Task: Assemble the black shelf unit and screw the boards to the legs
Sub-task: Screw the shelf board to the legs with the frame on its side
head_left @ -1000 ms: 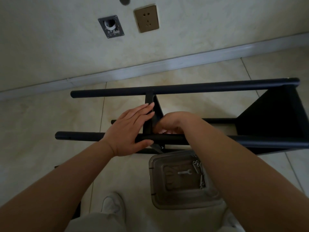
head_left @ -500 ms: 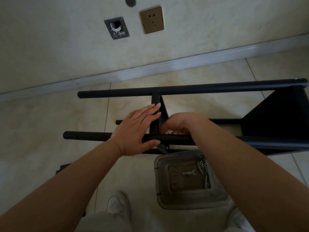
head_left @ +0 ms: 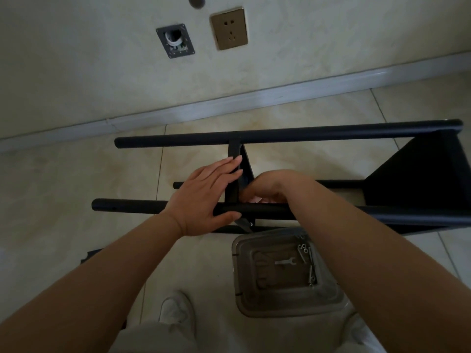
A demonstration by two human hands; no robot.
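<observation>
Two bare hands meet at the middle board [head_left: 239,179] of a black shelf unit lying on its side on pale glossy floor tiles [head_left: 63,189]. The left hand [head_left: 206,197] lies flat against the board's thin edge, fingers straight and thumb under the near leg [head_left: 254,208], a round matte tube running left to right. The right hand [head_left: 270,186] reaches over that leg just right of the board, its fingers curled down behind the tube; what they hold, if anything, cannot be told. A far leg [head_left: 305,135] runs parallel toward the wall, and an end board [head_left: 428,179] closes the frame at right. Below the near leg sits a clear plastic tray [head_left: 244,289] holding silver bolts [head_left: 303,253] and a small flat wrench [head_left: 285,262]. A brass-coloured wall socket [head_left: 229,28] and a white shoe [head_left: 175,312] frame the scene.
</observation>
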